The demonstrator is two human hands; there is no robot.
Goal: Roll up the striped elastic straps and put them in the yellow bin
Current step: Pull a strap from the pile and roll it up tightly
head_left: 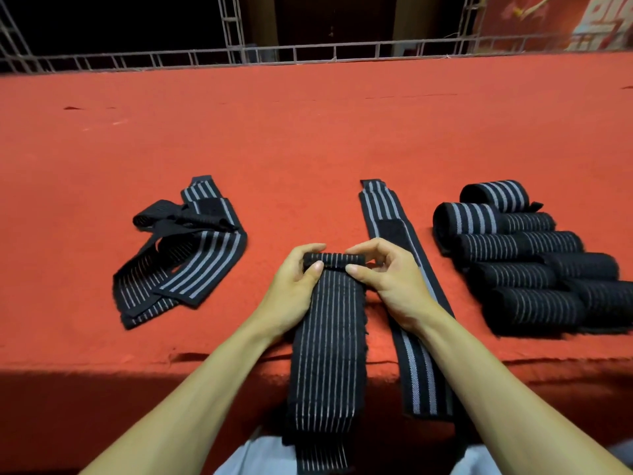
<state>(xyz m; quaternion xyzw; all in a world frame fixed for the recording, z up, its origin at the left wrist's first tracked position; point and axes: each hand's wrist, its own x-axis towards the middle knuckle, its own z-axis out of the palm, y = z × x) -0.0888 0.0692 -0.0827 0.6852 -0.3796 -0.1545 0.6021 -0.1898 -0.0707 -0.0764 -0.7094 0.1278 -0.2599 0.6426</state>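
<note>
The striped strap (327, 323) lies dead centre, its far end wound into a small tight roll (334, 260) and its tail hanging over the near edge. The left hand (291, 279) and right hand (390, 275) pinch that roll at either end. Rolling looks barely begun; the next move calls for even turns toward the body, edges kept square. Finished rolls (531, 255) sit right, a loose heap (185, 258) left, a flat strap (390, 231) just beside. Red surface (308, 132), metal truss (239, 53), dark room beyond. No yellow bin in view.
</note>
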